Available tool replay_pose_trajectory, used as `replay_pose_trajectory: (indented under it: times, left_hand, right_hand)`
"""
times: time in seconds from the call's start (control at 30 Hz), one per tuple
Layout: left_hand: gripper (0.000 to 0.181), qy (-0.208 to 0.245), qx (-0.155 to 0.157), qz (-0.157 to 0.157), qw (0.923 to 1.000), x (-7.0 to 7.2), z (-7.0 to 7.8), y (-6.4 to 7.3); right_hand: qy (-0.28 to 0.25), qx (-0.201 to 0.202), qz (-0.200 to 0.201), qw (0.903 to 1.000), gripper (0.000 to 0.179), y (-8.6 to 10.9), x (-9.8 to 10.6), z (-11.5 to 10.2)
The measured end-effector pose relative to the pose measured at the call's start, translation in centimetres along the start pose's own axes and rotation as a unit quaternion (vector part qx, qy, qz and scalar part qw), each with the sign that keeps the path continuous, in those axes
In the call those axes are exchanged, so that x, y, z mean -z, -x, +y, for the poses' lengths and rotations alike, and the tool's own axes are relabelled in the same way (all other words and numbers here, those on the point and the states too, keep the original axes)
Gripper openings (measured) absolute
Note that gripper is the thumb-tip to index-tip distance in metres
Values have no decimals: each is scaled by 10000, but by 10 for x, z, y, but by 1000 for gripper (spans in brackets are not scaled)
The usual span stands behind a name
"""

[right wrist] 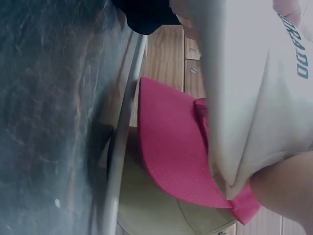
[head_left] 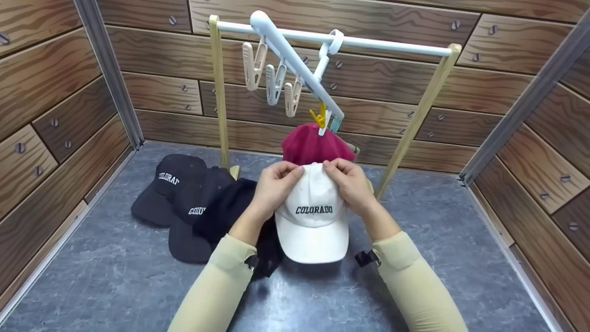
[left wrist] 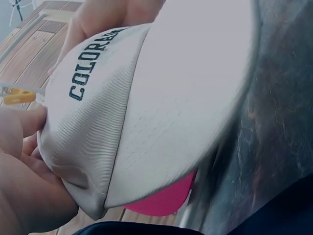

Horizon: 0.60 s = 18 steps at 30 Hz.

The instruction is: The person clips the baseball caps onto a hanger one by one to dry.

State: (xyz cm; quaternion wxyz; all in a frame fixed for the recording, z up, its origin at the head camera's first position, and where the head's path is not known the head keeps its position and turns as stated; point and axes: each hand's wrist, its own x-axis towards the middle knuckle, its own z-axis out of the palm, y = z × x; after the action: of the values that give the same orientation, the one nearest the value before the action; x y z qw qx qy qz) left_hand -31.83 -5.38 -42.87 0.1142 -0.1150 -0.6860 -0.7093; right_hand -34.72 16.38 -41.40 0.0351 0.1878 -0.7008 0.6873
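A white baseball cap lettered COLORADO hangs between both hands, brim toward me. My left hand pinches the left side of its crown near the top, thumb in front. On the other side my right hand pinches the crown the same way. Right behind it, a dark red cap hangs from a white clothespin at the near end of the clip hanger. A khaki cap shows beyond the red one in the right wrist view.
The hanger hooks over a white rail on wooden posts. Several bare clothespins hang along it, with a yellow clip near the red cap. Several dark caps overlap on the grey floor at left. Wood-patterned walls surround the space.
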Motion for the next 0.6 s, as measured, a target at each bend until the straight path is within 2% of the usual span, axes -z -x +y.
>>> replay_pose_trajectory:
  times: [0.27, 0.6]
  left_hand:
    - [16, -172, -175, 31, 9997, 0, 15, -10]
    - [15, -220, -155, 116, 9996, 2, 26, -22]
  right_hand:
    - [132, 158, -13, 9998, 25, -10, 0, -10]
    - [237, 170, 53, 9996, 25, -22, -3, -20]
